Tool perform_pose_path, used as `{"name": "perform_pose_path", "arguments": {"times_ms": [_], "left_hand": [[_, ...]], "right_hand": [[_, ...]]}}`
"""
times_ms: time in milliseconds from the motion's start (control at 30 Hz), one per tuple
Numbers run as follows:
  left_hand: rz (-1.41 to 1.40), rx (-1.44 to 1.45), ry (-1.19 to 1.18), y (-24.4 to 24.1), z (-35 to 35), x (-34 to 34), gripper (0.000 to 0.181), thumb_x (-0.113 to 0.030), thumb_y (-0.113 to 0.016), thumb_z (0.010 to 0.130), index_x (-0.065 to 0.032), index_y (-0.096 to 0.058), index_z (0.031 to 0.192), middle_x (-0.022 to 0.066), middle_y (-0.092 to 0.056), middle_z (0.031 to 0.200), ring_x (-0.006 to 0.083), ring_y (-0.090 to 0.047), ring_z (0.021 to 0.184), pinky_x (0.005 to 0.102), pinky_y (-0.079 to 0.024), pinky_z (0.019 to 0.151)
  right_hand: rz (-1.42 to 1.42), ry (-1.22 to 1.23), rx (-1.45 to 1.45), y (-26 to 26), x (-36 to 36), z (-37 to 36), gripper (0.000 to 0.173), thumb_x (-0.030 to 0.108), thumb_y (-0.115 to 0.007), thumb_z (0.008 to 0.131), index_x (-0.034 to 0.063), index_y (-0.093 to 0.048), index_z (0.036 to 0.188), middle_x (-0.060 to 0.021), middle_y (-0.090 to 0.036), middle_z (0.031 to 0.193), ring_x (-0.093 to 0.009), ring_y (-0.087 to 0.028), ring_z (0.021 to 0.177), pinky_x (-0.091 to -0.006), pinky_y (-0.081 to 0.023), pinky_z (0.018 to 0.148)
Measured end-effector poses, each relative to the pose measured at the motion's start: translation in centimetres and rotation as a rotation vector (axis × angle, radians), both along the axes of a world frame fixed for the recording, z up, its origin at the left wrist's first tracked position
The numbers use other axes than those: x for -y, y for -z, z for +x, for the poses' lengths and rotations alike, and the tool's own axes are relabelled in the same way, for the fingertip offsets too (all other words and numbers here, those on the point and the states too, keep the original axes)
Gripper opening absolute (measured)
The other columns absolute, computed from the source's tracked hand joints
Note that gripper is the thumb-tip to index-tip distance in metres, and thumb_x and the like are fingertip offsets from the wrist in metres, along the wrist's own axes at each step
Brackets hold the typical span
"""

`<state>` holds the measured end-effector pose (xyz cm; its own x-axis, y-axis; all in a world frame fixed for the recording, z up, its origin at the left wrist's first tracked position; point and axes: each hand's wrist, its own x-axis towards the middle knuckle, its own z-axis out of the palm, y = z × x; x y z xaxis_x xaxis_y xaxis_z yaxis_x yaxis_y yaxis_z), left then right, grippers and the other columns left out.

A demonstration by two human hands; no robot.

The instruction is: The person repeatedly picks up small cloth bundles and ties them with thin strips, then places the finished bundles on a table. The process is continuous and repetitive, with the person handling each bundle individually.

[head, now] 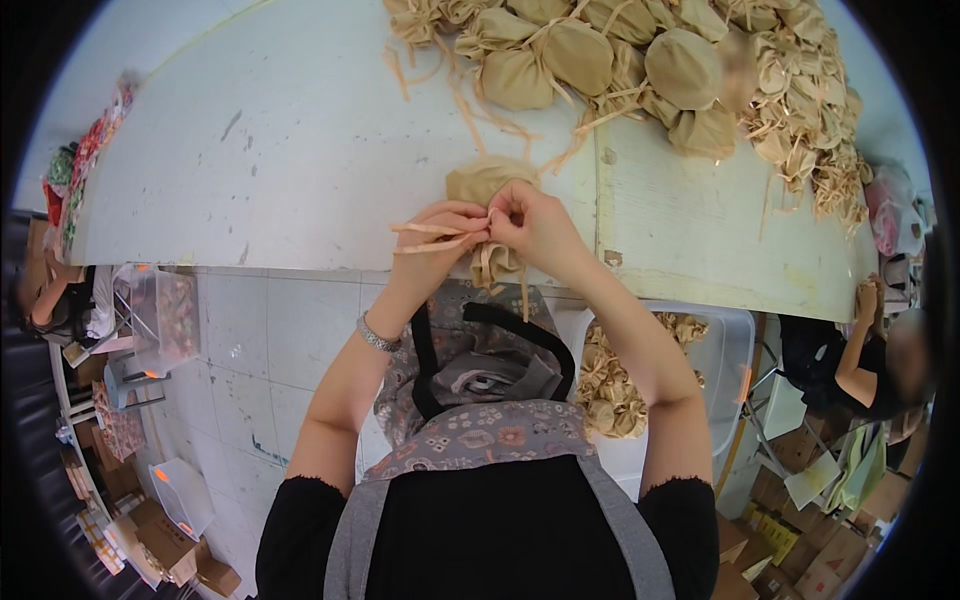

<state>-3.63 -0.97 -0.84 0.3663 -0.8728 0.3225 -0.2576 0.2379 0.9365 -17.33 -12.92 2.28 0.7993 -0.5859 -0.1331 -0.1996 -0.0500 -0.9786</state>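
Note:
Both my hands meet over a tan fabric drawstring pouch (487, 177) near the front edge of the white table. My left hand (442, 229) pinches the gathered neck and the light orange ribbon ties (427, 237), whose ends stick out to the left. The fingertips of my right hand (521, 217) pinch a small loop of ribbon at the same neck. The pouch's round body lies beyond my fingers, and its ruffled top (496, 262) hangs toward me at the table edge with a ribbon end dangling. The exact knot is partly hidden by my fingers.
Many similar pouches (577, 56) are heaped along the far right of the table (300, 150). Below the table edge, right of my lap, stands a clear plastic bin (720, 352) holding more pouches. A person (874, 375) sits far right, another (56, 300) far left. Cartons line both sides.

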Motion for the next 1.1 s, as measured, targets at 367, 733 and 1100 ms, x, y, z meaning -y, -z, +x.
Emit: {"name": "perform_pose_path", "arguments": {"times_ms": [367,733,1100], "left_hand": [[-0.076,0.047,0.041,1.1,0.3,0.3,0.011,-0.007,-0.072,0.078,-0.0067,-0.071,0.089,0.0057,-0.071,0.095,0.0178,-0.062,0.080,0.0303,-0.047,0.079],[0.018,0.233,0.012,0.2,1.0,-0.2,0.003,-0.009,-0.068,0.085,-0.0069,-0.067,0.084,0.0020,-0.071,0.092,0.0123,-0.059,0.088,0.0317,-0.042,0.085],[0.777,0.020,-0.073,-4.9,5.3,-6.8,0.018,-0.016,-0.065,0.086,-0.0018,-0.062,0.097,0.0097,-0.068,0.084,0.0119,-0.058,0.057,0.0267,-0.049,0.058]], "right_hand": [[0.418,-0.148,0.119,-0.7,2.2,-0.4,0.009,0.009,-0.060,0.084,0.0077,-0.051,0.082,-0.0016,-0.060,0.073,-0.007,-0.053,0.062,-0.0190,-0.041,0.058],[-0.524,-0.047,-0.455,-8.5,4.6,-8.6,0.014,0.017,-0.069,0.078,0.0031,-0.070,0.078,-0.0139,-0.065,0.070,-0.029,-0.061,0.064,-0.0353,-0.048,0.061],[-1.321,0.220,-0.496,-5.3,-3.6,-11.7,0.036,0.014,-0.069,0.078,0.0082,-0.060,0.112,-0.0100,-0.059,0.110,-0.030,-0.054,0.102,-0.0417,-0.039,0.088]]}}
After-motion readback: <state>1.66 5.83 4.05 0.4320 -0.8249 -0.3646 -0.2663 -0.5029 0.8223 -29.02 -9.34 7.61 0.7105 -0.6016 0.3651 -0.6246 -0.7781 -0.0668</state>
